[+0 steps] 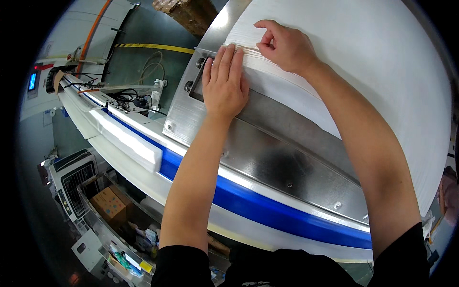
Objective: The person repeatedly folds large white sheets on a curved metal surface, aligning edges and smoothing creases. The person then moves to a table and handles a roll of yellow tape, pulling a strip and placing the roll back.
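Observation:
A large stack of thin white sheets [382, 81] lies on a metal table, its layered edge facing me. My left hand [224, 88] is laid flat with fingers stretched out, the fingertips at the stack's near left corner, over the metal recess beside it. Just right of it, my right hand [291, 50] is above the top sheets near the same edge. Its index finger reaches out, apart from the thumb, and the other fingers are curled; no held thing shows between them. The brushed metal plate [277, 162] with screws runs along the stack's near side.
A blue strip [287, 210] and a white conveyor belt cross in front of me, with a folded white pad [129, 143] at left. Below left stands a bin holding a cardboard box [110, 205]. Cables and a hose [155, 67] lie beyond the belt.

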{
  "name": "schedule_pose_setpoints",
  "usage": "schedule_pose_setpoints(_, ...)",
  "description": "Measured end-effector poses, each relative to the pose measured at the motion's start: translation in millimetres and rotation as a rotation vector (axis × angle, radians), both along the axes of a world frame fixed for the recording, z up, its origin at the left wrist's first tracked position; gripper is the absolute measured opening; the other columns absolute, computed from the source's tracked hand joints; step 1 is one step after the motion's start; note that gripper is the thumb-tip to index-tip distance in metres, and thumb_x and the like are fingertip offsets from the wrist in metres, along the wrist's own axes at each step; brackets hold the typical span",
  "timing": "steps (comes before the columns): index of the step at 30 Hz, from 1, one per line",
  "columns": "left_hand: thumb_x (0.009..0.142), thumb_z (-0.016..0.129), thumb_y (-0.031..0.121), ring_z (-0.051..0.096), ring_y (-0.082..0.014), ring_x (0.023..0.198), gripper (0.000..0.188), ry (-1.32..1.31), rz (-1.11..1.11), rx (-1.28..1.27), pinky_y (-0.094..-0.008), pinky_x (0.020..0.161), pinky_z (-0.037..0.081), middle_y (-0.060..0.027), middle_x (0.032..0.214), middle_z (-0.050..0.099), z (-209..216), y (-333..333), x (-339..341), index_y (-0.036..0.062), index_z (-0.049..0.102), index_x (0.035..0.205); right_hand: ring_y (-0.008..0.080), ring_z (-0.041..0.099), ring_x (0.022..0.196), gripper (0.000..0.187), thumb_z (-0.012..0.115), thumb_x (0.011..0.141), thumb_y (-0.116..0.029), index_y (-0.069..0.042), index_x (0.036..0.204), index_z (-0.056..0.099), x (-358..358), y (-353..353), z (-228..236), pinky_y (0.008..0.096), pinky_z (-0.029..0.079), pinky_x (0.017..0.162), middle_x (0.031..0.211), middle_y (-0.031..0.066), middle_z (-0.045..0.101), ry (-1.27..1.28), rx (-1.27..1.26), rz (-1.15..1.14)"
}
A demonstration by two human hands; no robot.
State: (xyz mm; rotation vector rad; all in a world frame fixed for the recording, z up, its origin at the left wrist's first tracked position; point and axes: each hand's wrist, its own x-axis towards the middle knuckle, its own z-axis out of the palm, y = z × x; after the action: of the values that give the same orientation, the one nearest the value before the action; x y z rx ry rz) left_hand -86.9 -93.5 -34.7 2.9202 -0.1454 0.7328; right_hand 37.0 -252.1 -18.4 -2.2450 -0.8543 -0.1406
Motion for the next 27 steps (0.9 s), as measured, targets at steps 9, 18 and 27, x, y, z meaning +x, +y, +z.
schedule_pose_setpoints(9, 0.079, 0.058, 0.015, 0.048, -0.0269, 0.124, 0.047, -0.067, 0.005, -0.039, -0.0438, 0.106, 0.033, -0.0058, 0.126, 0.055, -2.3, -1.1, 4.1, 0.0137, 0.053, 0.126, 0.0173, 0.065, 0.068, 0.034, 0.069, 0.08, -0.018, -0.013, 0.112, 0.06, 4.8, -2.2, 3.0, 0.0304, 0.052, 0.066, 0.078, 0.0017, 0.069, 0.088, 0.0, -0.022)
schedule_pose_setpoints(18, 0.073, 0.062, 0.017, 0.053, -0.0256, 0.114, 0.033, -0.101, 0.011, 0.016, -0.0426, 0.095, 0.038, -0.005, 0.117, 0.058, 1.7, 3.9, 4.2, 0.0162, 0.061, 0.106, 0.0267, 0.068, 0.079, 0.037, 0.067, 0.08, -0.023, -0.012, 0.115, 0.06, 2.5, 0.2, 7.5, 0.0394, 0.054, 0.073, 0.086, 0.0053, 0.071, 0.165, 0.015, 0.004)
schedule_pose_setpoints(27, 0.068, 0.067, 0.016, 0.061, -0.0223, 0.103, 0.029, 0.161, -0.407, 0.189, -0.0443, 0.098, 0.042, -0.0025, 0.119, 0.061, 36.1, 33.4, 8.4, 0.0147, 0.061, 0.096, 0.0254, 0.067, 0.071, 0.042, 0.064, 0.086, -0.019, -0.013, 0.126, 0.053, -60.7, -30.3, 25.1, 0.0358, 0.054, 0.063, 0.086, 0.0067, 0.069, 0.039, 0.178, 0.068)
